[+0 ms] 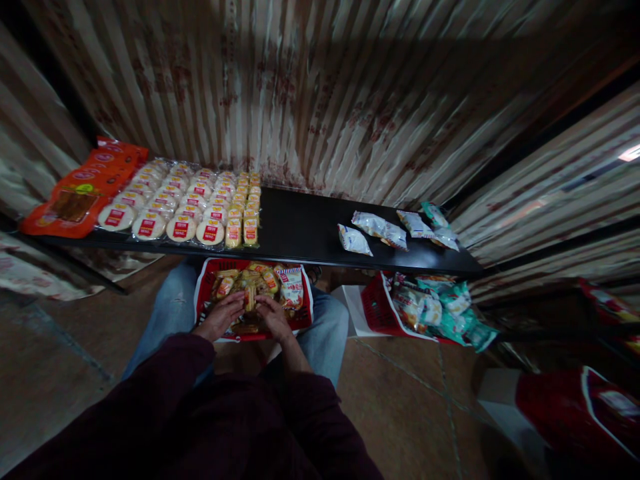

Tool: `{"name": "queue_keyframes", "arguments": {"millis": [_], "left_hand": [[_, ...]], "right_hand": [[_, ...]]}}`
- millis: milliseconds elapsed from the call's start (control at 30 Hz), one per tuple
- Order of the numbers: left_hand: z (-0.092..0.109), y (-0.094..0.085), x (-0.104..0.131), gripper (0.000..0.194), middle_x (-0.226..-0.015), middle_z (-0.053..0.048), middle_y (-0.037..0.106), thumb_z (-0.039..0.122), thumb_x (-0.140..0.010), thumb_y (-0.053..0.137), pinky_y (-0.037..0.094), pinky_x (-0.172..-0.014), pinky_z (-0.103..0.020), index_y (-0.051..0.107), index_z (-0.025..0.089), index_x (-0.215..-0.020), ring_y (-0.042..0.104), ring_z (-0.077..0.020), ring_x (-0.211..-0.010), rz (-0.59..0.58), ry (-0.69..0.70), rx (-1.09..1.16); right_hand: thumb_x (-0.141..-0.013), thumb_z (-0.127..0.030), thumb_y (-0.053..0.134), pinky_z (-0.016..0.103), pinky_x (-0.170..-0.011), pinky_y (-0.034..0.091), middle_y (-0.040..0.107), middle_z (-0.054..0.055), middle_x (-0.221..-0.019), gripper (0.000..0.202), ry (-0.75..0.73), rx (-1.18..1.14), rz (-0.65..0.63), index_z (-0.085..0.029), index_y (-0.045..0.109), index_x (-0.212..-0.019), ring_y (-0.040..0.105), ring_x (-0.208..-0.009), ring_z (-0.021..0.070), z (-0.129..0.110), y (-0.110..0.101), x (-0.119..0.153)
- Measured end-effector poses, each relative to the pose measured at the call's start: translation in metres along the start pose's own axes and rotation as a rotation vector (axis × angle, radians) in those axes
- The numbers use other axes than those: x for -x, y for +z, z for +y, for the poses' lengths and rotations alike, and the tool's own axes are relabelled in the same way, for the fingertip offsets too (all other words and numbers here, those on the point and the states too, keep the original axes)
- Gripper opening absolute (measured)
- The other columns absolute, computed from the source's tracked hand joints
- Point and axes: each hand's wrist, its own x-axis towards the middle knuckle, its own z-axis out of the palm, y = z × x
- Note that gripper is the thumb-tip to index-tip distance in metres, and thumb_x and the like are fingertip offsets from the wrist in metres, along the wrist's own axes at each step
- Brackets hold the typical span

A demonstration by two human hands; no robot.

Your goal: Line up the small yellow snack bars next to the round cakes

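My left hand (pixel 226 315) and my right hand (pixel 273 316) are over a red basket with a white rim (pixel 309 293), which sits between my knees. Between the fingertips of both hands is a small yellow wrapped snack cake (pixel 250 301); both hands look closed on its sides. More wrapped yellow cakes (pixel 225 287) lie loosely in the basket. At its right side rests a white and red snack packet (pixel 291 288). My fingers and the dim light hide part of the basket's contents.
Ahead, a black shelf (pixel 300 227) holds rows of round wrapped cakes (pixel 181 229), columns of yellow cakes (pixel 251 230), an orange bag (pixel 80 193) and several white packets (pixel 355 240). To the right stands a second red basket (pixel 374 303) filled with bagged snacks.
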Motion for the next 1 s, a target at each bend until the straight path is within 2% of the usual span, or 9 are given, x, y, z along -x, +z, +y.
{"name": "queue_keyframes", "arguments": {"millis": [100, 267, 400, 500, 733, 1000], "left_hand": [[-0.0013, -0.0005, -0.0015, 0.035, -0.107, -0.007, 0.066, 0.012, -0.066, 0.073, 0.047, -0.083, -0.027, 0.065, 0.018, -0.1, 0.063, -0.0146, -0.091, 0.027, -0.003, -0.012], [-0.0025, 0.001, -0.0018, 0.031, -0.094, -0.004, 0.068, 0.009, -0.066, 0.072, 0.047, -0.075, -0.023, 0.065, 0.018, -0.096, 0.063, -0.0124, -0.082, 0.047, 0.001, -0.016], [-0.0015, 0.0031, -0.0015, 0.027, -0.086, -0.003, 0.069, 0.005, -0.069, 0.067, 0.047, -0.069, -0.022, 0.063, 0.017, -0.092, 0.063, -0.0114, -0.074, 0.072, -0.02, 0.01], [0.0014, 0.0043, -0.0006, 0.029, -0.083, -0.003, 0.068, 0.002, -0.071, 0.062, 0.05, -0.071, -0.025, 0.06, 0.017, -0.096, 0.064, -0.0115, -0.071, 0.099, -0.049, 0.072], [0.0045, 0.0053, 0.0018, 0.031, -0.087, -0.006, 0.069, 0.001, -0.075, 0.054, 0.052, -0.08, -0.031, 0.058, 0.015, -0.103, 0.066, -0.014, -0.077, 0.023, -0.061, 0.111], [0.0027, 0.0066, 0.0014, 0.027, -0.081, -0.004, 0.068, -0.003, -0.074, 0.051, 0.053, -0.08, -0.029, 0.06, 0.015, -0.093, 0.066, -0.0137, -0.074, 0.118, -0.056, 0.112]], "right_hand": [[-0.069, -0.034, 0.062, 0.029, -0.068, 0.042, 0.059, -0.002, -0.069, 0.03, -0.009, 0.055, -0.035, -0.023, 0.067, -0.095, 0.05, -0.065, 0.0136, -0.0041, -0.0006, 0.0024], [-0.07, -0.034, 0.063, 0.03, -0.076, 0.044, 0.065, -0.001, -0.081, 0.033, -0.005, 0.014, -0.108, -0.023, 0.068, -0.1, 0.056, -0.074, 0.015, -0.0068, 0.0009, 0.0044], [-0.069, -0.036, 0.065, 0.033, -0.085, 0.045, 0.068, 0.0, -0.096, 0.034, -0.046, 0.0, -0.125, -0.025, 0.068, -0.101, 0.059, -0.089, 0.0176, -0.0066, 0.0016, 0.0041], [-0.069, -0.038, 0.066, 0.036, -0.09, 0.044, 0.067, 0.0, -0.105, 0.034, -0.067, -0.008, -0.13, -0.026, 0.068, -0.1, 0.059, -0.098, 0.0195, -0.0072, 0.002, 0.0037], [-0.068, -0.043, 0.067, 0.04, -0.091, 0.046, 0.067, 0.003, -0.105, 0.037, -0.041, -0.038, -0.114, -0.025, 0.067, -0.1, 0.06, -0.101, 0.0229, -0.0061, 0.0018, 0.0027], [-0.066, -0.043, 0.068, 0.04, -0.09, 0.045, 0.067, 0.003, -0.108, 0.037, -0.018, -0.045, -0.128, -0.025, 0.069, -0.099, 0.061, -0.099, 0.0229, -0.0113, 0.0001, 0.0055]]}}
